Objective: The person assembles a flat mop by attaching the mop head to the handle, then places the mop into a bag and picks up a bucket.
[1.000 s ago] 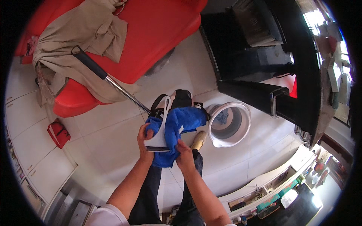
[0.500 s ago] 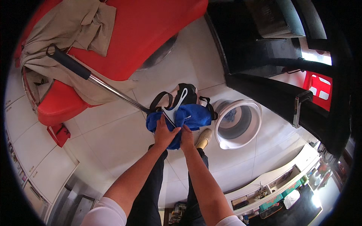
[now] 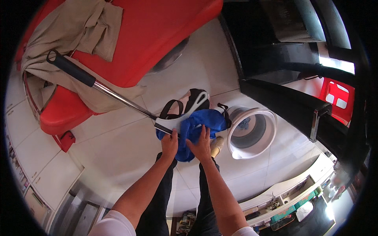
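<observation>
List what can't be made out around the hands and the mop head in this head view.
- Left hand fingertips: tucked into the blue cloth, so its grip is hidden.
- Mop head underside: covered by the cloth.
- White bucket contents: something bluish inside, too shadowed to identify.
- Mop handle top end: lies against the beige fabric on the red seat; contact unclear.
- Shelf items, lower right: too small and bent by the rim.

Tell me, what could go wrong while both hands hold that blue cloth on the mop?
The blue cloth might slip off the mop head, since the left hand and right hand only grip its lower part. The long mop handle leans toward the red sofa and could swing. The white bucket stands close and could be knocked over.
</observation>
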